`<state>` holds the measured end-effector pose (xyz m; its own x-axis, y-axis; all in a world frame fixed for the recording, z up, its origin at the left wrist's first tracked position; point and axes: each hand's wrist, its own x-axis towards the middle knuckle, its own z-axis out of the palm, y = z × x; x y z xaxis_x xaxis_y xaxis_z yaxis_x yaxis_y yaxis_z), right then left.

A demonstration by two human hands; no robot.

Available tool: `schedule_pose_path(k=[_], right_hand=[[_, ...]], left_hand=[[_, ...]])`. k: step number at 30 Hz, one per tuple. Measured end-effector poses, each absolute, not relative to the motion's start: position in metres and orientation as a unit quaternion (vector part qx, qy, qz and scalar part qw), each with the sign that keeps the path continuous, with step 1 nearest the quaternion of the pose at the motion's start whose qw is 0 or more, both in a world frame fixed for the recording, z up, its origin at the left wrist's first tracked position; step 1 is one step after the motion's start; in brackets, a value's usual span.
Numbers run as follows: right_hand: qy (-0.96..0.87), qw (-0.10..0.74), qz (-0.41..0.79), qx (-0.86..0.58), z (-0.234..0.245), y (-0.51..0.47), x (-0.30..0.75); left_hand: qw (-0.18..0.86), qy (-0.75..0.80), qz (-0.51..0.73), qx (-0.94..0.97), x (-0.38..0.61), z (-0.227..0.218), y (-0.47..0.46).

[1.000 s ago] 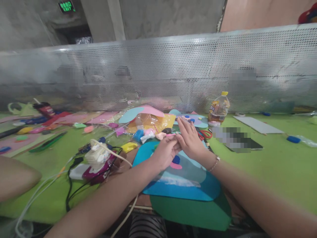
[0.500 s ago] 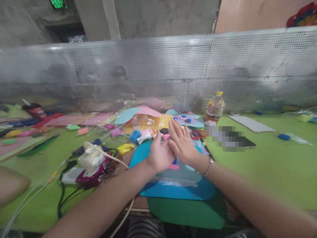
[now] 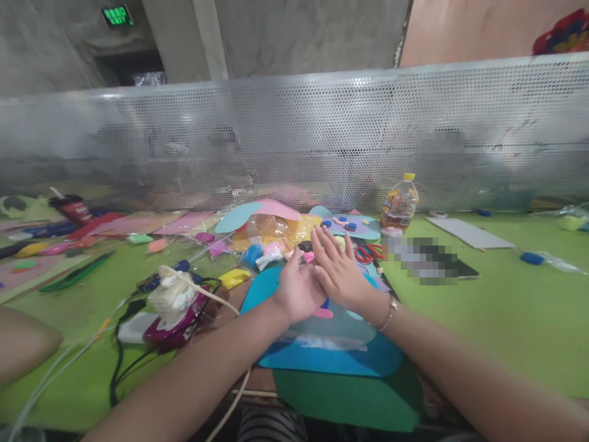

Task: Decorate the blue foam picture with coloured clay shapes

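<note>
My left hand [image 3: 299,291] lies palm up with its thumb raised. My right hand [image 3: 343,270] rests flat across it, fingers stretched out and palm facing down. Whether anything lies between the palms is hidden. Beneath them is a blue foam-like sheet [image 3: 276,356] with a paler layer on it. A pink piece [image 3: 324,313] and part of a dark blue piece show just below my hands. Under the blue sheet, a dark green sheet [image 3: 350,399] sticks out over the table's front edge.
Red-handled scissors [image 3: 368,253] lie beyond my right hand, near a yellow-capped bottle [image 3: 399,205]. A power strip with cables [image 3: 175,319] sits at left, near a yellow packet [image 3: 234,278]. A tablet-like dark object [image 3: 453,268] lies at right. A perforated metal screen [image 3: 294,141] stands behind. Another person's arm [image 3: 27,344] enters at left.
The whole view has shifted slightly down and to the right. My palms stay together, with the right hand still across the left; the sheets below look the same.
</note>
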<state>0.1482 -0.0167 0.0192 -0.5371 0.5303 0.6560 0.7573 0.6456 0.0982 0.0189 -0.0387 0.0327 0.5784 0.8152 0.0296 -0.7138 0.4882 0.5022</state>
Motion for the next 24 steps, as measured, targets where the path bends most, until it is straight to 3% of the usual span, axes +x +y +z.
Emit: schedule_pose_path(k=[6,14,20,24], right_hand=[[-0.817,0.323,-0.202,-0.433,0.02,0.003,0.164],[-0.885,0.271,-0.207,-0.316,0.018,-0.034,0.134],[-0.818,0.314,-0.191,-0.441,0.018,0.003,0.163],[-0.816,0.318,-0.181,-0.448,0.015,0.007,0.165]], left_hand=[[0.86,0.088,0.425,0.27,0.021,0.03,-0.037],[0.865,0.149,0.429,0.212,0.015,0.033,-0.038],[0.866,0.075,0.424,0.254,0.019,0.028,-0.035],[0.868,0.073,0.416,0.26,0.02,0.027,-0.034]])
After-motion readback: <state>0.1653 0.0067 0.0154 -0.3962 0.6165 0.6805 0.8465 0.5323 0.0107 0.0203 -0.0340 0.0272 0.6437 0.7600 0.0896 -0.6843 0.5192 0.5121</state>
